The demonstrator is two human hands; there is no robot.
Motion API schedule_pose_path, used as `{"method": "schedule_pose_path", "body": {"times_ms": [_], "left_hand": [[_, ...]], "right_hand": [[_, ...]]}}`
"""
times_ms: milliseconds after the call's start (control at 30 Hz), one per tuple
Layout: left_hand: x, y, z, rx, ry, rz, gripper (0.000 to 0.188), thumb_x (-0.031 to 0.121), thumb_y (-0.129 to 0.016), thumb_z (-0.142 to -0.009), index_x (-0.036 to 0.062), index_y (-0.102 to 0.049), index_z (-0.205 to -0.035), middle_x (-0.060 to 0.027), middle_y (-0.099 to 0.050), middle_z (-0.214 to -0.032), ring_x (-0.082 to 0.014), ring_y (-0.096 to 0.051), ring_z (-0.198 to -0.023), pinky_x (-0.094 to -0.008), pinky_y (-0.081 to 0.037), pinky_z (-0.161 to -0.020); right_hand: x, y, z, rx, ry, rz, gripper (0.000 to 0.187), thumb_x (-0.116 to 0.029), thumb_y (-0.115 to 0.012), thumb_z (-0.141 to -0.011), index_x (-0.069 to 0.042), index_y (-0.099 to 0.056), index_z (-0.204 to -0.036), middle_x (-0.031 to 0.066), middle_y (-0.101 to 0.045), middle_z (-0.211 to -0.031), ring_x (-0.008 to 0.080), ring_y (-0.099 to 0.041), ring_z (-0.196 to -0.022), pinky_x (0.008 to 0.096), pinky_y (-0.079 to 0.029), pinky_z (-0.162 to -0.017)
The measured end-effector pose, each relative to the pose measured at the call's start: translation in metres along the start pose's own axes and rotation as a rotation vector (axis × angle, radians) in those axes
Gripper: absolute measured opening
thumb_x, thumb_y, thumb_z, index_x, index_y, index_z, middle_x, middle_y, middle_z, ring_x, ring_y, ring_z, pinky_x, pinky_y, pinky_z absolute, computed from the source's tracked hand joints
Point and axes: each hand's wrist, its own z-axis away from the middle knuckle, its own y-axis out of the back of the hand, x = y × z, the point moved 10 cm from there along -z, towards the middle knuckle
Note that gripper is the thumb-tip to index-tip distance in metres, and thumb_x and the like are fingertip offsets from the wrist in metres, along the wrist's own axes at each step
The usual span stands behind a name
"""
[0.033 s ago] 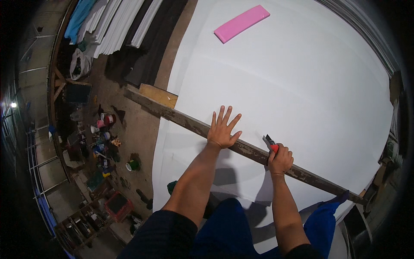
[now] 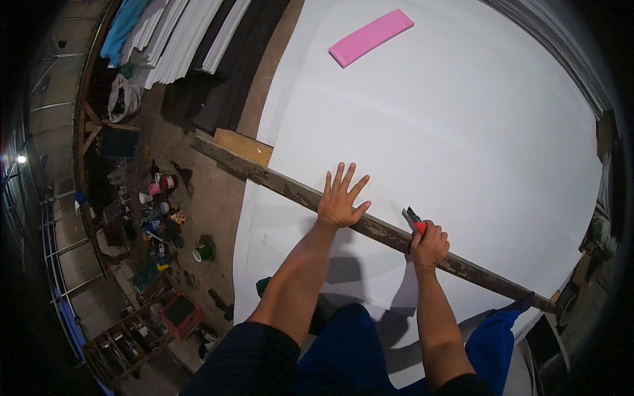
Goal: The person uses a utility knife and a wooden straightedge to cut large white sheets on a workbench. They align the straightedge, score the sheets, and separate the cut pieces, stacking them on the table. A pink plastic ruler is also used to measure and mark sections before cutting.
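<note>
My left hand [image 2: 341, 199] lies with its fingers spread, the palm over a long worn bar [image 2: 290, 186] and the fingertips reaching past it over white sheet material. The bar runs slantwise across the large white sheet [image 2: 456, 125], from upper left to lower right. My right hand [image 2: 430, 243] is wrapped round a red and black utility knife [image 2: 419, 226] beside the bar's far edge. The knife's blade end points up and left, close above the sheet; I cannot tell whether it touches. The fingers cover most of its handle.
A pink flat block [image 2: 371, 37] rests on the sheet's far part. A yellowish board [image 2: 243, 146] sits by the bar's left end. White strips [image 2: 181, 43] are stacked at the upper left. A green bucket [image 2: 203, 252], a red crate [image 2: 180, 315] and clutter lie on the floor at left.
</note>
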Motion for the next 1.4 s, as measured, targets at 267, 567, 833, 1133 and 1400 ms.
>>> {"method": "schedule_pose_path", "body": {"times_ms": [267, 567, 833, 1133, 1400], "left_hand": [[-0.283, 0.063, 0.125, 0.662, 1.55, 0.199, 0.079, 0.058, -0.03, -0.11, -0.0066, -0.04, -0.154, -0.0314, -0.041, -0.158, -0.0468, -0.033, -0.151, -0.059, -0.024, -0.124], [-0.324, 0.035, 0.123, 0.585, 1.792, 0.577, 0.093, 0.068, -0.019, -0.106, -0.0089, -0.067, -0.128, -0.0324, -0.066, -0.131, -0.052, -0.061, -0.124, -0.0644, -0.046, -0.105], [-0.327, 0.03, 0.128, 0.627, 1.854, 0.519, 0.084, 0.068, -0.028, -0.105, -0.0037, -0.065, -0.129, -0.0292, -0.066, -0.128, -0.0487, -0.064, -0.118, -0.0685, -0.044, -0.1], [-0.327, 0.041, 0.125, 0.748, 1.791, 0.445, 0.078, 0.062, -0.029, -0.107, -0.0036, -0.066, -0.128, -0.0268, -0.067, -0.126, -0.0466, -0.063, -0.118, -0.0664, -0.046, -0.097], [-0.33, 0.031, 0.134, 0.734, 1.845, 0.448, 0.075, 0.059, -0.028, -0.109, -0.0039, -0.065, -0.129, -0.0257, -0.064, -0.133, -0.0454, -0.059, -0.126, -0.0615, -0.045, -0.104]], "right_hand": [[-0.002, -0.005, -0.002, -0.072, -0.024, 0.028, 0.04, -0.029, -0.07, -0.083, -0.018, -0.066, -0.121, 0.0052, -0.063, -0.103, 0.0303, -0.061, -0.097, 0.0469, -0.046, -0.079], [-0.017, 0.009, -0.012, -0.135, -0.038, -0.004, 0.039, -0.018, -0.067, -0.089, -0.011, -0.063, -0.126, 0.0133, -0.065, -0.11, 0.0376, -0.063, -0.102, 0.0513, -0.05, -0.087], [-0.244, 0.003, -0.05, -0.46, 0.381, -0.231, 0.034, -0.021, -0.049, -0.107, -0.014, -0.054, -0.141, 0.0211, -0.07, -0.11, 0.044, -0.071, -0.099, 0.0543, -0.057, -0.081], [-0.453, -0.042, -0.049, -0.747, 0.657, 0.078, 0.05, -0.016, -0.051, -0.104, -0.009, -0.04, -0.153, 0.0223, -0.071, -0.106, 0.0401, -0.076, -0.092, 0.0524, -0.064, -0.073], [-0.486, -0.07, -0.042, -0.808, 0.584, 0.086, 0.03, -0.022, -0.043, -0.109, -0.001, -0.049, -0.129, 0.0248, -0.073, -0.105, 0.042, -0.077, -0.092, 0.0523, -0.064, -0.073]]}}
